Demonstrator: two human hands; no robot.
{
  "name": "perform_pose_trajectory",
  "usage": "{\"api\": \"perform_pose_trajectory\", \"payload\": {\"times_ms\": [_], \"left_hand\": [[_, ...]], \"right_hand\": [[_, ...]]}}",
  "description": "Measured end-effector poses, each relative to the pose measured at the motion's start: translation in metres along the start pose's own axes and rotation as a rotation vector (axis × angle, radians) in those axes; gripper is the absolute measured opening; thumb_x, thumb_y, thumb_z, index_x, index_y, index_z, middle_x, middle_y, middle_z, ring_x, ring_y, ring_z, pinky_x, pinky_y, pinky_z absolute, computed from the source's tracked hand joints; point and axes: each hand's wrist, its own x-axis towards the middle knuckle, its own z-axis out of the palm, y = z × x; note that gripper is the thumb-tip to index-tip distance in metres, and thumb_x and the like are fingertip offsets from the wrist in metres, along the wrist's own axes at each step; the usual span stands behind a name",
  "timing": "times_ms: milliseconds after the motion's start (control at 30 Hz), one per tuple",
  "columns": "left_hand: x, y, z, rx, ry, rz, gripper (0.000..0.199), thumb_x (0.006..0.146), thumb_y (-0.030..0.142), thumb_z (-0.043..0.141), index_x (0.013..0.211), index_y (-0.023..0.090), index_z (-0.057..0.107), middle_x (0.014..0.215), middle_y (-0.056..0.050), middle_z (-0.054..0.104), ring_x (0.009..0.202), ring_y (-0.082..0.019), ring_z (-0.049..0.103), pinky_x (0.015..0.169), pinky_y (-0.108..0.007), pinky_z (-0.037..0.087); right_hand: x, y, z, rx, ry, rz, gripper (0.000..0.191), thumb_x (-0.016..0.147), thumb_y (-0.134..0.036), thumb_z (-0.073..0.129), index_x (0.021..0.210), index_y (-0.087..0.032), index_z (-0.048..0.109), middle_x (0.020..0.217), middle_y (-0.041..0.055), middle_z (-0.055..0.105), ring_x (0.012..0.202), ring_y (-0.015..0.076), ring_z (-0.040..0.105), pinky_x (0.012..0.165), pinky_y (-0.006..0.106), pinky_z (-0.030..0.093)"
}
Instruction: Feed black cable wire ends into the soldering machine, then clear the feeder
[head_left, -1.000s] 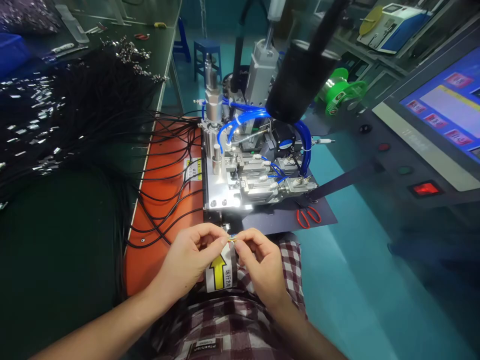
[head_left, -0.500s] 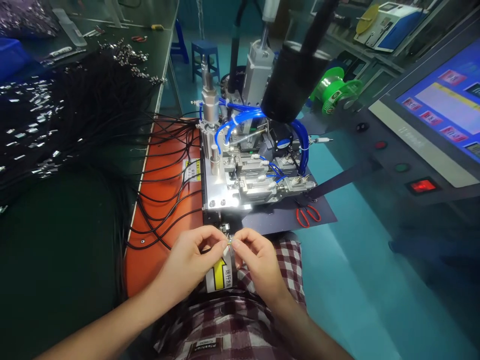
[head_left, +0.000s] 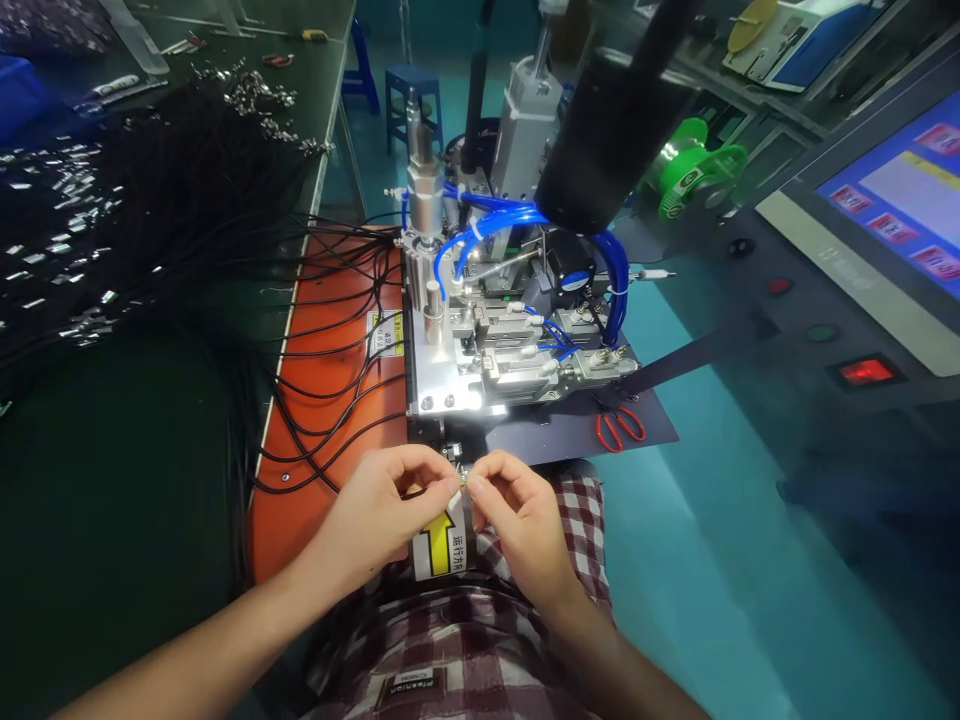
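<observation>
My left hand is closed in a pinch, thumb against forefinger, on the thin wires of a cable end. From the other side my right hand pinches the same fine wires, and the fingertips of both hands almost meet. Most of the wire end is hidden by the fingers. Just beyond the hands is the near end of a metal machine with blue air tubes. Below them lies a white label with a yellow arrow.
Several black cables run across an orange surface into the machine's left side. A big bundle of black cables lies on the left table. Red-handled scissors, a green spool and a control screen are on the right.
The view has shifted slightly, so the machine and screen sit a little further right. Both hands stay together at the wires, with the fingertips slightly closer.
</observation>
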Motion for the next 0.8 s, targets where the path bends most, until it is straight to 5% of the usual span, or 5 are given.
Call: {"api": "perform_pose_trajectory", "payload": {"times_ms": [433,633,800], "left_hand": [[-0.001,0.002,0.001,-0.050,0.015,-0.055,0.020,0.077,0.032,0.058,0.071,0.014,0.062,0.060,0.001,0.058,0.049,-0.009,0.046,0.043,-0.020,0.032],[-0.002,-0.003,0.004,-0.012,0.045,0.041,0.017,0.079,0.031,0.058,0.075,0.015,0.063,0.063,0.000,0.059,0.057,-0.012,0.051,0.051,-0.020,0.038],[-0.004,-0.010,0.006,0.035,0.111,0.187,0.012,0.081,0.027,0.058,0.081,0.017,0.065,0.061,0.004,0.055,0.055,-0.009,0.047,0.050,-0.019,0.037]], "right_hand": [[0.001,0.001,-0.003,-0.098,0.037,0.014,0.010,0.078,-0.028,0.062,0.078,-0.019,0.065,0.065,-0.0006,0.058,0.051,0.0109,0.049,0.049,0.025,0.040],[-0.001,0.002,-0.001,-0.429,0.109,-0.298,0.011,0.082,-0.019,0.058,0.071,-0.019,0.058,0.070,0.0001,0.054,0.062,0.0128,0.049,0.058,0.026,0.039],[0.000,0.004,-0.002,-0.248,0.044,-0.122,0.015,0.085,-0.025,0.054,0.072,-0.018,0.054,0.063,-0.0029,0.047,0.055,0.0101,0.039,0.051,0.024,0.033]]}}
